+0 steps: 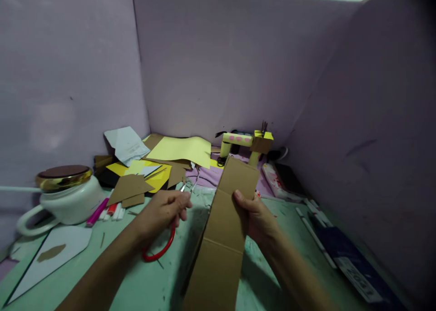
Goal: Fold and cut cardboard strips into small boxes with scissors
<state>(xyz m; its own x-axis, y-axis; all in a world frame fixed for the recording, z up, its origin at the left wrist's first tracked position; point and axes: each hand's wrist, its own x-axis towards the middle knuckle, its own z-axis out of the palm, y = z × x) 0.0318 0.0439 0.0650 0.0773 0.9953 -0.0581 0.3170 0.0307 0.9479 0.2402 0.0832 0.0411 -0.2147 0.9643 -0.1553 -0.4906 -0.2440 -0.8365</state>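
My left hand (170,208) is closed around a pair of scissors (160,252). The red handle loop hangs below my fingers, and part of the metal blades shows beyond them. In my right hand (257,215) is a long strip of brown cardboard (226,220) with crease lines across it. My thumb presses on its face near the upper end, and my other fingers are hidden behind it. The strip stands tilted, its near end running out of the bottom of the view. The scissors are left of the cardboard, apart from it.
A white mug (71,202) with a gold-rimmed lid stands at the left, near several markers (111,211). Cardboard scraps (131,190) and yellow paper (184,149) lie at the back. A yellow paper giraffe-like figure (238,140) stands behind the strip. A dark blue packet (354,261) lies right.
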